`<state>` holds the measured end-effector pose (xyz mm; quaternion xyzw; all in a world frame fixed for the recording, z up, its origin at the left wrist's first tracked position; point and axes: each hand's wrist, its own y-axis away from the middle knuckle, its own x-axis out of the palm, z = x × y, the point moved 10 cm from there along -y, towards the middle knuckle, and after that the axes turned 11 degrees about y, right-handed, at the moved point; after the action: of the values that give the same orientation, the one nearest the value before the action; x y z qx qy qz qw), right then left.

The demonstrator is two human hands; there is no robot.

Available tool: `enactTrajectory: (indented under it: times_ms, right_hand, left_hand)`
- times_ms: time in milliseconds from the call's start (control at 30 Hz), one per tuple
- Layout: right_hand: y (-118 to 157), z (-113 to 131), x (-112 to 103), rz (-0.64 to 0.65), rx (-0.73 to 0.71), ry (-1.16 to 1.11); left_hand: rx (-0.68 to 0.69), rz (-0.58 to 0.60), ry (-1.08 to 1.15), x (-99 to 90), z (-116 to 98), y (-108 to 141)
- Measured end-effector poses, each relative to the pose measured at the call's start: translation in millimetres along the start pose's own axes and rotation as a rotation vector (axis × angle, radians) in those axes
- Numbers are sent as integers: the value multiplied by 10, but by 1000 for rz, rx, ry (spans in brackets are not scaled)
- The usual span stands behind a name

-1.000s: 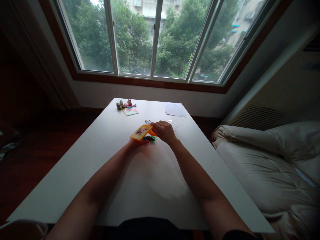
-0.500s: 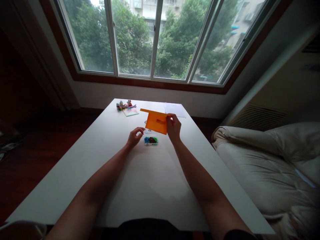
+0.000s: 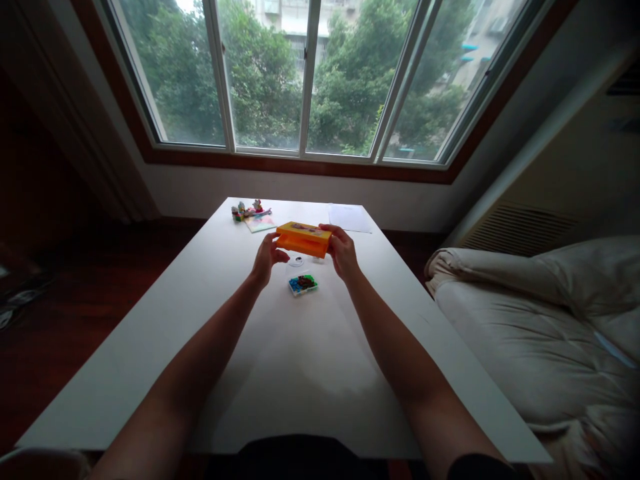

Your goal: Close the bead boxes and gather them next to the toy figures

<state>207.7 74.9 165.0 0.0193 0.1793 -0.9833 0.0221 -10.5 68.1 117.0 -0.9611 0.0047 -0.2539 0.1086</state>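
Observation:
An orange and yellow box (image 3: 303,241) with a printed picture on its top face is held up above the far half of the table, slightly tilted. My left hand (image 3: 264,260) is closed on its left end, thumb below and fingers at the edge. At the opposite end, my right hand (image 3: 343,253) grips the box with the thumb along the near side. Below it on the table lies a small clear case (image 3: 303,285) full of tiny blue, brown and green pieces. Partly hidden behind the box is a small round whitish item (image 3: 296,262), its kind unclear.
Small colourful figures (image 3: 250,211) stand at the far left of the white table (image 3: 300,373), beside a pastel-coloured card (image 3: 260,223). A white sheet (image 3: 349,218) lies at the far right. A beige sofa (image 3: 500,333) stands to the right, and a window is beyond.
My left hand has moved up and taken the left end of the box. The box has turned, so its printed top now shows. My right hand still holds it.

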Motion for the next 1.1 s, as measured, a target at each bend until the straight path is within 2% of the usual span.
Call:
enactTrajectory:
  times_ms: [100, 200, 300, 367, 433, 533, 600, 667, 767, 867, 1000, 1100]
  right_hand:
    - [74, 89, 221, 180, -33, -69]
    - [158, 183, 359, 294, -82, -117]
    - [173, 150, 428, 342, -99, -55]
    - [115, 79, 391, 313, -140, 61]
    - [6, -15, 218, 188, -210, 253]
    - [-154, -237, -252, -103, -256, 600]
    - [-222, -440, -571, -246, -232, 847]
    - [-283, -720, -860, -310, -118, 1055]
    - [-352, -1144, -1118, -256, 61, 1245]
    - [-398, -1432, -1146, -124, 127, 1319]
    - [-414, -1572, -1150, -72, 135, 1335]
    - [-399, -1574, -1194, -90, 128, 1348]
  left_hand:
    - [-64, -44, 87, 14, -170, 5]
    - [-115, -38, 80, -2, -238, 7]
    - [-103, -108, 40, -166, -221, -44]
    - [-90, -169, 70, -335, -167, -111]
    - [-88, -218, 126, -540, -91, -191]
    - [-112, -353, 140, -1000, 33, -273]
    - [-106, -480, 73, -1380, 64, -278]
    - [-107, -563, -34, -1712, 65, -272]
    - [-80, -596, -223, -2063, -8, -294]
    - [-39, -572, -358, -2267, -94, -347]
    - [-31, -636, -702, -2531, -223, -354]
    - [43, -646, -1069, -2579, -364, -362]
